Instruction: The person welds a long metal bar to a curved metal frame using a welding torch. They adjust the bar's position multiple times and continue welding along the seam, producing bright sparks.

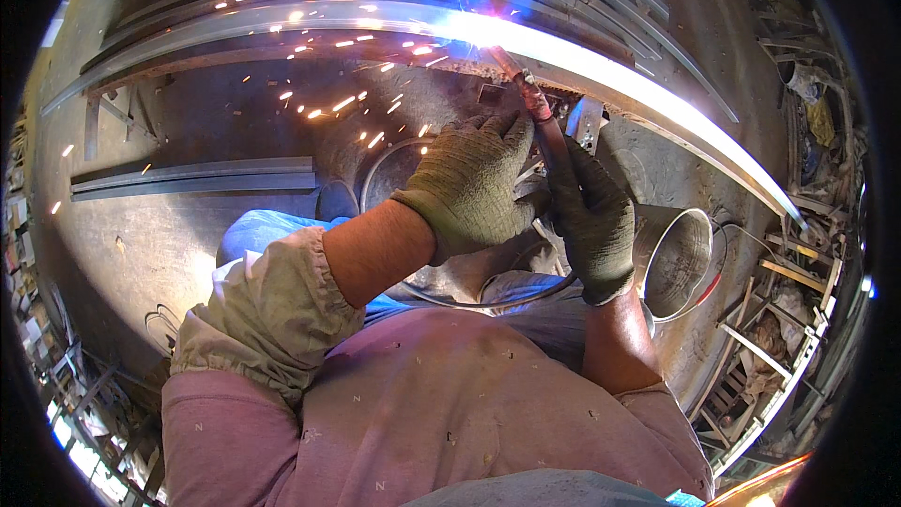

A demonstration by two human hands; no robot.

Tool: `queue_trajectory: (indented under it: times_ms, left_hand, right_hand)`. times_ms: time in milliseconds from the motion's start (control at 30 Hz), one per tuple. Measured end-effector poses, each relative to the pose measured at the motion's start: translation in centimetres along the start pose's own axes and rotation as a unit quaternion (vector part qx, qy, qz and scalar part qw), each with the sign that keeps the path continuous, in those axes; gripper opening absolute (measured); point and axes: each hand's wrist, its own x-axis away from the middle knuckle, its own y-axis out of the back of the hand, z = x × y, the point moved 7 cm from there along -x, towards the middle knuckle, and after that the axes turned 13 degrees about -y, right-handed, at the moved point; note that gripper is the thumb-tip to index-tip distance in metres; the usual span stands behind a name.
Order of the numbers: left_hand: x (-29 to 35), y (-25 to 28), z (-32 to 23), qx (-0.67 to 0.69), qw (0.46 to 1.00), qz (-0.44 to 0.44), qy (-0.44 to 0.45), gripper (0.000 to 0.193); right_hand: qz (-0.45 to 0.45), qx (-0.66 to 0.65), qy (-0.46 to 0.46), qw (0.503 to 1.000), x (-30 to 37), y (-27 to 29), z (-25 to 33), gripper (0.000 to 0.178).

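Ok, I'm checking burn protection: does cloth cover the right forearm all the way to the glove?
No, the right forearm shows bare skin between the green work glove on the right hand and the pinkish sleeve.

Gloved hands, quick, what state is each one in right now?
Left hand: partly curled beside the welding torch; whether it touches or grips it can't be told.
Right hand: closed, holding the welding torch.
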Motion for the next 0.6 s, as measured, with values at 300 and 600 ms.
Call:
queue_trajectory:
  times_ms: [300,600]
  left_hand:
    - [-0.1,-0.4,0.3,0.087,0.995,0.043,0.033,0.081]
    - [0.1,-0.5,0.2,0.041,0.999,0.024,0.009,0.087]
  right_hand:
    - [0.015,-0.011,-0.002,1.0,0.2,-0.2,0.0,0.04]
    - [0.007,-0.006,0.023,1.0,0.7,-0.2,1.3,0.039]
